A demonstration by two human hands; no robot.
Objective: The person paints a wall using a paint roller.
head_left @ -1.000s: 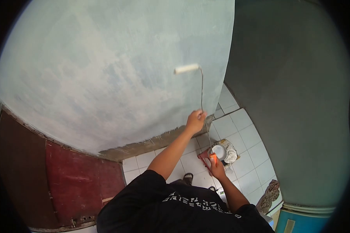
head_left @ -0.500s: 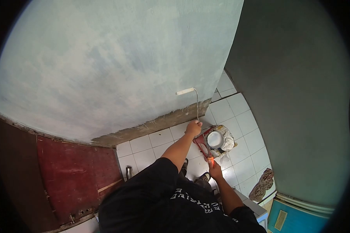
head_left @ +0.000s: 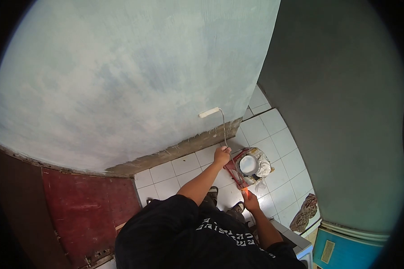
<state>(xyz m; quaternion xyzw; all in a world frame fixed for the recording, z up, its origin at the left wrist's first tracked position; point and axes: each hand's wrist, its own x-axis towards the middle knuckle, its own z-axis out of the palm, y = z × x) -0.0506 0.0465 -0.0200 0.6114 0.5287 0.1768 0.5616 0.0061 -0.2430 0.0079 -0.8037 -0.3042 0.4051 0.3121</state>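
Observation:
A paint roller (head_left: 209,113) with a white sleeve rests against the pale, patchy wall (head_left: 121,76), not far above its bare lower strip. My left hand (head_left: 222,155) is closed around the roller's thin metal rod. Lower down, my right hand (head_left: 251,201) grips the orange handle (head_left: 244,191) at the rod's other end. Beyond my right hand, a container of white paint (head_left: 248,165) stands on the floor, with a crumpled white cloth or bag (head_left: 263,168) at its side. Part of a red frame (head_left: 232,169) shows beside the paint, behind the rod.
White tiles (head_left: 280,161) cover the floor, where my sandalled feet (head_left: 235,208) stand. A dark grey wall (head_left: 336,116) rises on the right, with a brown rag (head_left: 304,212) at its foot. A blue panel (head_left: 345,251) is at lower right, a red board (head_left: 90,206) at left.
The roller has moved down and slightly left on the wall, tilting a little more. Both my hands have shifted downward with it, still gripping.

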